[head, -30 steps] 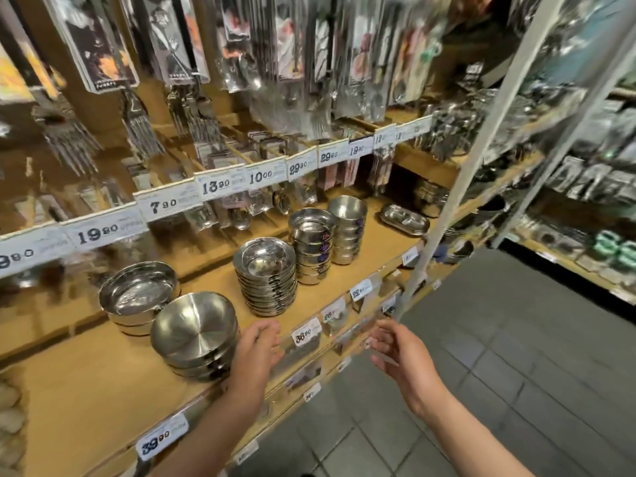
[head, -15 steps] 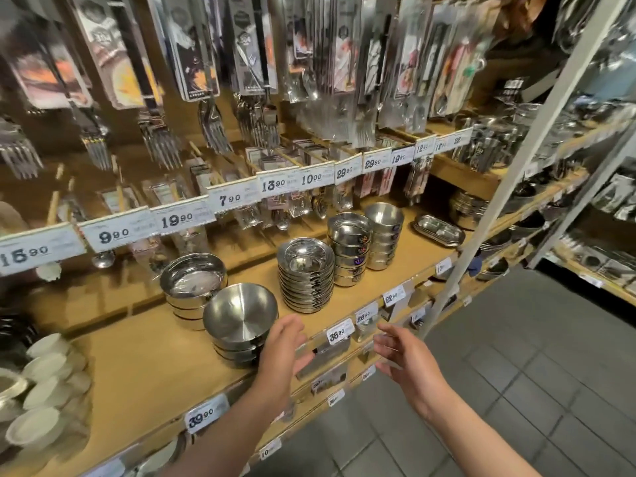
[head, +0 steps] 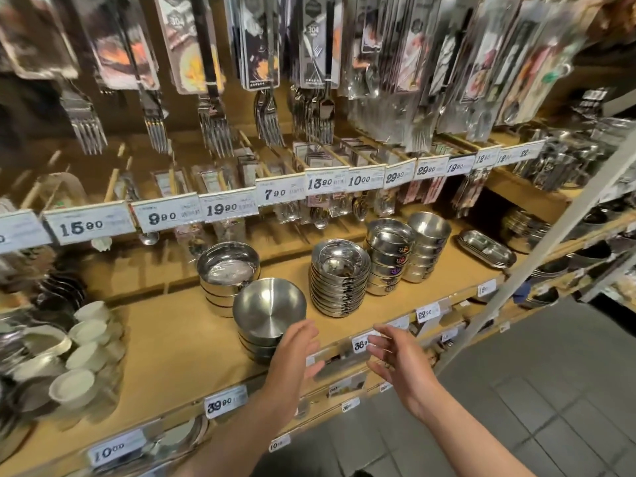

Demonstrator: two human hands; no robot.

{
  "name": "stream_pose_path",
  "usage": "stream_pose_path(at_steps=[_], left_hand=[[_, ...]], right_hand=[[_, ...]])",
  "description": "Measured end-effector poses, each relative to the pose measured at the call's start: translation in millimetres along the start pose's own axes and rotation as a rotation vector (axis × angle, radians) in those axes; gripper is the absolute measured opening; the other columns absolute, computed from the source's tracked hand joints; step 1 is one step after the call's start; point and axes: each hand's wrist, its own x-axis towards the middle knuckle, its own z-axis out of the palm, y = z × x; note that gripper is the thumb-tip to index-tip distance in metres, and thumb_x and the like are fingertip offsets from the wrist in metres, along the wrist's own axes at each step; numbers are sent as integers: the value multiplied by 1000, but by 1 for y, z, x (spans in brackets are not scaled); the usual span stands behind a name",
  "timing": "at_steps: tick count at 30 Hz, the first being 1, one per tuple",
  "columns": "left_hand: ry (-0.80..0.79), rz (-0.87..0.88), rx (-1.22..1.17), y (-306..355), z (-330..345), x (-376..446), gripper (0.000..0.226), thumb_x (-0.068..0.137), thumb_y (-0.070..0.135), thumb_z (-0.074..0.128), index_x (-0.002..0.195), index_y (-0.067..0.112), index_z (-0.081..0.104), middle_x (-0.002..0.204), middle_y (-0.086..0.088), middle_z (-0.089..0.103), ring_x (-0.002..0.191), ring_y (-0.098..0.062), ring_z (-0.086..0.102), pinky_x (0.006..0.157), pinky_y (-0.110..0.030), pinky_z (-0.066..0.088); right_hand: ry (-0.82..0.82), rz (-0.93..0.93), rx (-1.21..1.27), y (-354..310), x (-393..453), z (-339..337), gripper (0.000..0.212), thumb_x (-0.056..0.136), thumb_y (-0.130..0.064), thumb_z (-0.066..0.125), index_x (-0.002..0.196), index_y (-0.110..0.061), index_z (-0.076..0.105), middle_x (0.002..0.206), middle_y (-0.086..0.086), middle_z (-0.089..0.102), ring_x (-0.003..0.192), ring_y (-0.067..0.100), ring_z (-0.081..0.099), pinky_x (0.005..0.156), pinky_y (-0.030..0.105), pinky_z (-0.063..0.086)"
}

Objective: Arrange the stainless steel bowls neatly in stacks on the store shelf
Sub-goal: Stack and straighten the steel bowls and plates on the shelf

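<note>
Beside round brushed-steel bowls (head: pixel 269 313): open hands (head: pixel 344 356).

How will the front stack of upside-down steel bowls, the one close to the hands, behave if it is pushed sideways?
The upside-down bowl stack has smooth polished metal, so the bowls would probably slip over one another. It stands near the shelf edge, so a hard push might send it off. It looks low and wide, so it would more likely slide than tip.

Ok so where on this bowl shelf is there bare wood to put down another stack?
Widest bare patch on the wooden shelf: between the white cups and the upside-down bowl stack. A smaller strip runs along the front edge, before the shallow dish stack. Crowded: that stack and the two tall stacks beside it, nearly touching.
</note>
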Motion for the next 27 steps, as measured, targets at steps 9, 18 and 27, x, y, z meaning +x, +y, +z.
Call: stream_pose_path(at_steps=[9,18,27], left_hand=[[39,37,59,-3,50,49,40,107,35,48,145,22,47,149,-4,50,133,-19,50,110,-45,46],[299,14,-68,-15,85,113,59,104,55,40,158,34,30,165,5,31,150,-22,30,123,-49,24],[417,146,-139,-41,95,166,39,106,56,30,119,44,65,95,36,69,88,22,60,84,-9,48]], right_hand=[[-40,-23,3,-29,51,-33,26,105,-29,49,119,-17,67,100,5,67,91,19,62,82,38,57],[-178,4,-247,-54,141,-42,36,107,-42,42,135,-26,58,135,3,62,113,17,61,97,42,54],[-412,-154,-331,-31,212,-26,48,108,-49,35,154,-36,41,155,-14,47,144,12,42,123,47,31]])
